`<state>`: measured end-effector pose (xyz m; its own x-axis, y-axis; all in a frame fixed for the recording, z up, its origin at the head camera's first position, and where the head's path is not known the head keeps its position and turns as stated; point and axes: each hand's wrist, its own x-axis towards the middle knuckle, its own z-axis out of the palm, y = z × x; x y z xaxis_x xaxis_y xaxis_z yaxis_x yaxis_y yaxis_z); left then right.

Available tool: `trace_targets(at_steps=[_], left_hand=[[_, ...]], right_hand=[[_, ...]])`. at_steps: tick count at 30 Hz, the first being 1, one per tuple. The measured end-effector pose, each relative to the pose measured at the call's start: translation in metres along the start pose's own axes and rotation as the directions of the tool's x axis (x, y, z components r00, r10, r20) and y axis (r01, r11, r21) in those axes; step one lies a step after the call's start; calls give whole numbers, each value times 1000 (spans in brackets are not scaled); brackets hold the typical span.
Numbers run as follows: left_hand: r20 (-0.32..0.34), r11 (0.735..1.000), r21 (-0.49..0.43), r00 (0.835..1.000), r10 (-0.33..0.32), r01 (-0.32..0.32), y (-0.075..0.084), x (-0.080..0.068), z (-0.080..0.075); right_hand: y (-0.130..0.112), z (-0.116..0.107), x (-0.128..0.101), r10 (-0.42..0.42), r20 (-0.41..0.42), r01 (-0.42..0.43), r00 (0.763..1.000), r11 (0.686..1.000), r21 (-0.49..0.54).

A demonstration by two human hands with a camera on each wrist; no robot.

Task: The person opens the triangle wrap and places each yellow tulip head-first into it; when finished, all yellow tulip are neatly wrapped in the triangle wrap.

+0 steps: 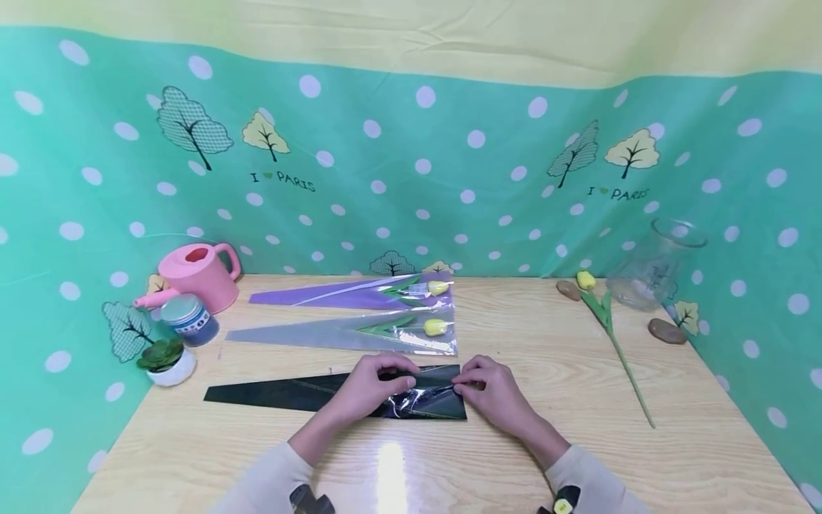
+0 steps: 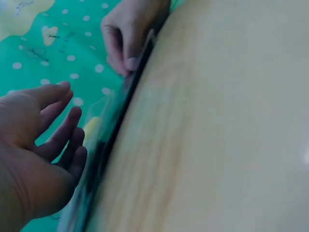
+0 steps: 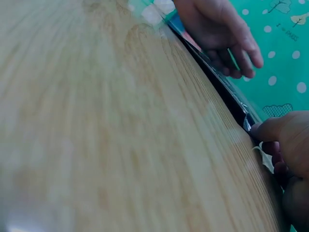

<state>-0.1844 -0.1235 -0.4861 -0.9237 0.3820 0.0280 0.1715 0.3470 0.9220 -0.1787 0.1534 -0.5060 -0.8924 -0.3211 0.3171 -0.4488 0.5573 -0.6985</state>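
Note:
A long, tapering black flower sleeve point(image 1: 270, 392) with a shiny clear front lies flat on the table, its wide end to the right. My right hand point(image 1: 491, 392) pinches the open edge of that wide end between thumb and fingers. Over the sleeve's middle hovers my left hand point(image 1: 372, 389), its fingers loosely bent and holding nothing. The left wrist view shows this left hand point(image 2: 36, 150) apart from the sleeve. In the right wrist view the right hand point(image 3: 289, 145) grips the film edge, with a small whitish piece point(image 3: 264, 157) by its fingers.
Behind lie a grey sleeve point(image 1: 289, 337) and a purple sleeve point(image 1: 308, 295), each with a yellow tulip. Right are a loose tulip point(image 1: 616, 343), glass vase point(image 1: 648, 275) and two stones point(image 1: 666, 331). Left are a pink watering can point(image 1: 208, 278), blue jar point(image 1: 190, 321) and potted succulent point(image 1: 170, 368).

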Motion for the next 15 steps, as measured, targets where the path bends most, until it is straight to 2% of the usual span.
trace_targets(at_steps=[7,15], left_hand=[[-35,997,73,999,11,-9,-13,-3,6],[-30,996,89,999,28,-25,-13,-5,6]], right_hand=[[0,1,0,5,-24,-5,1000,999,31],[0,-4,3,53,-2,-52,999,990,133]])
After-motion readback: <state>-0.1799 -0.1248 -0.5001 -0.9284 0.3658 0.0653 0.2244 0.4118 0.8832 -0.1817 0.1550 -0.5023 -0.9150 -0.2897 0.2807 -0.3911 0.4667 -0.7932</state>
